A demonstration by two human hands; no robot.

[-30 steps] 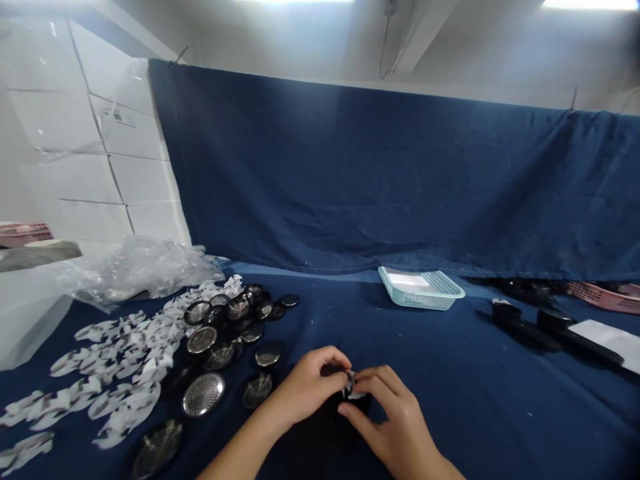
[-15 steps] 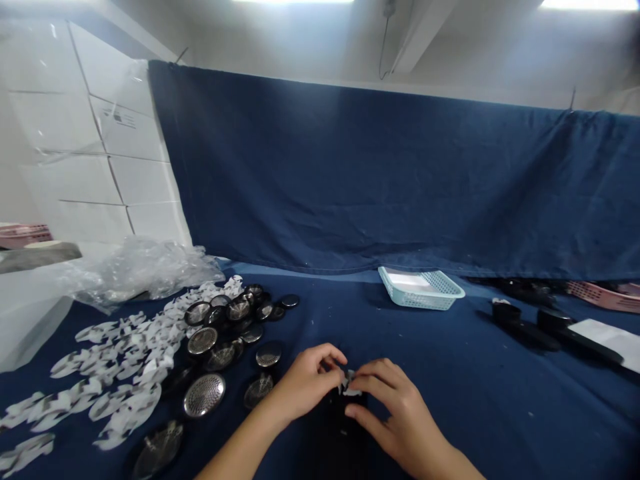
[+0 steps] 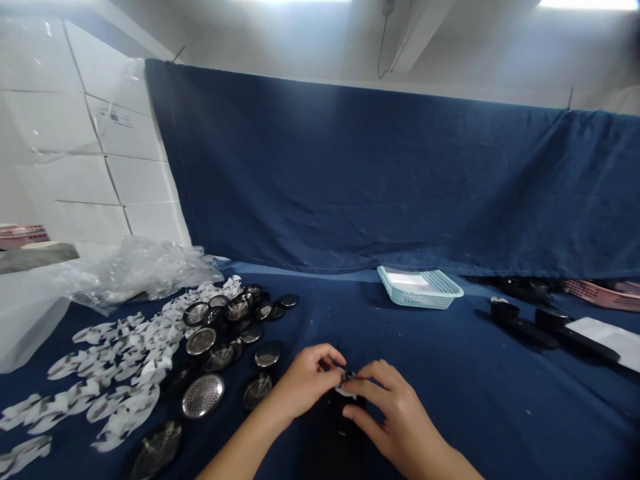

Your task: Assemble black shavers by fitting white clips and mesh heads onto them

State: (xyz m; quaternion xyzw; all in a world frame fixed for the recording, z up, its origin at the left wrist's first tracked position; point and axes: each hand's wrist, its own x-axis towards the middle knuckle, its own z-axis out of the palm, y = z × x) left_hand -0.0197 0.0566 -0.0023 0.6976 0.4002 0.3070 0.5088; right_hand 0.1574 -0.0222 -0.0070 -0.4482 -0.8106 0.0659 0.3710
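Hands working at a small white piece over a black object

You are bringing both hands together low in the view, over the blue-covered worktop [image 3: 450, 380]. Your left hand [image 3: 307, 383] is curling its thumb and fingers close together at the left edge of the small white piece [image 3: 349, 391]; you cannot tell whether that grip is fully closing on it. Your right hand [image 3: 397, 410] is keeping its grip partly open, fingertips meeting the piece's right side and thumb standing apart below them. The piece is sitting between your hands, at the top of a dark black object [image 3: 341, 430] whose outline is blurring into shadow.

Left of your hands, round black-rimmed discs with metallic, perforated faces [image 3: 203, 396] are lying in a loose group, some overlapping. Beyond them, thin white curved pieces [image 3: 143, 347] are spreading in a heap, with crumpled clear plastic [image 3: 150, 267] resting behind. A pale blue mesh basket [image 3: 420, 300] is standing farther back, holding something white and flat. Black long-handled parts [image 3: 525, 333] are lying at the right.
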